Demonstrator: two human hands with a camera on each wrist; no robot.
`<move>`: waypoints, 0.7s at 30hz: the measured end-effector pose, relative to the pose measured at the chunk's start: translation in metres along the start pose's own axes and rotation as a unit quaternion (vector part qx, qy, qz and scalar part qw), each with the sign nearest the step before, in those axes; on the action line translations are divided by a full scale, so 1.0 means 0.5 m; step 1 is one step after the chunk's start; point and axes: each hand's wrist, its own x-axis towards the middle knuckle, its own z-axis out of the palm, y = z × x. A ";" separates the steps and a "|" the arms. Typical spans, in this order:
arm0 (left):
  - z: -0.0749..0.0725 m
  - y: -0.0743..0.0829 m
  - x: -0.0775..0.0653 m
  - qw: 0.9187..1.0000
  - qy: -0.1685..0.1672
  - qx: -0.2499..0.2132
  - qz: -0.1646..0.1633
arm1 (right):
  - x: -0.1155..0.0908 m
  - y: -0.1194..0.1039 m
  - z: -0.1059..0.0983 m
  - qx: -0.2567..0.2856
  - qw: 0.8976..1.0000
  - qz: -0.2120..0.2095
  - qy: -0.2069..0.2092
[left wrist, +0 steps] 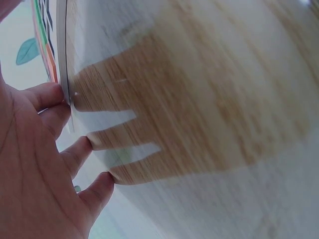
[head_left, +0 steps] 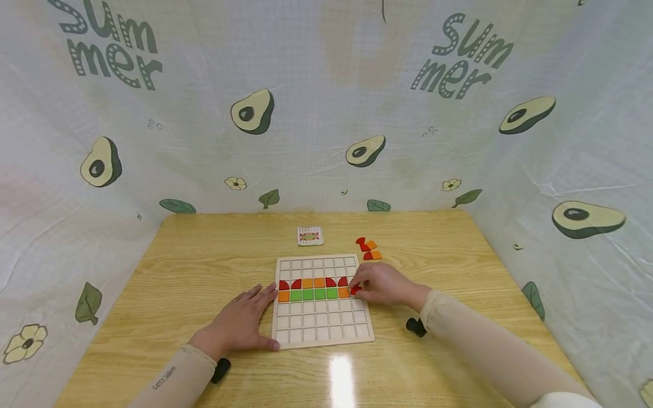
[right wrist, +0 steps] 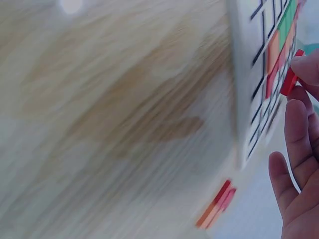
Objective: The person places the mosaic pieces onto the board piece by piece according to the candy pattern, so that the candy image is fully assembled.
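Red tile (head_left: 356, 290) pinched in fingertips of right hand (head_left: 385, 284) near board (head_left: 326, 341) right edge; left edge touched by unclenched left hand (head_left: 238, 321).

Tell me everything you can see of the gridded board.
The board is pale, wood-like and squarish, with a rim and dark grid lines. It lies flat on the table. Two adjacent rows hold red, orange and green tiles; other visible cells are bare. The left hand touches its left edge; whether the right hand touches it is unclear.
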 end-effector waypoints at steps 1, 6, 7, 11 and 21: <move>0.000 0.000 0.000 1.000 -0.001 0.001 0.000 | 0.008 -0.006 0.000 0.000 1.000 0.000 -0.006; -0.005 0.002 -0.001 1.000 0.000 -0.006 0.001 | 0.049 -0.036 0.008 0.007 0.999 -0.015 -0.027; -0.006 0.003 -0.001 1.000 0.002 -0.008 0.002 | 0.057 -0.040 0.012 0.008 0.999 -0.019 -0.030; -0.009 0.005 -0.003 1.000 0.002 -0.016 0.004 | 0.087 -0.060 0.024 0.003 0.999 -0.031 -0.042; -0.008 0.005 -0.001 1.000 -0.003 -0.007 -0.008 | 0.161 -0.107 0.057 0.001 0.997 -0.047 -0.063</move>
